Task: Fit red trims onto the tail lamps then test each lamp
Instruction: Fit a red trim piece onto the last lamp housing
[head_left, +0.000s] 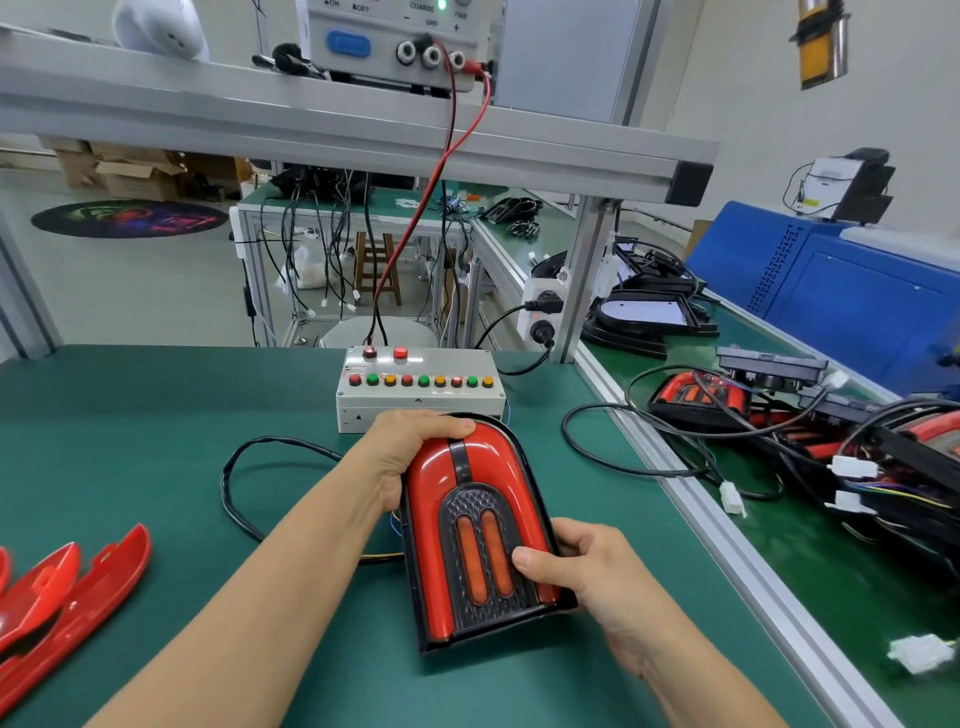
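While both hands press the trim (441, 470) onto the lamp (480, 551), left hand (410, 447) curls at 12 o'clock, right hand (582, 566) pinches at 4. Uneven pressure could leave one edge unseated.

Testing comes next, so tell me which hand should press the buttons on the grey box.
Left, probably. The left hand grips the lamp's far end, right beside the button box. The right hand holds the near end, farther from the buttons, and can steady the lamp.
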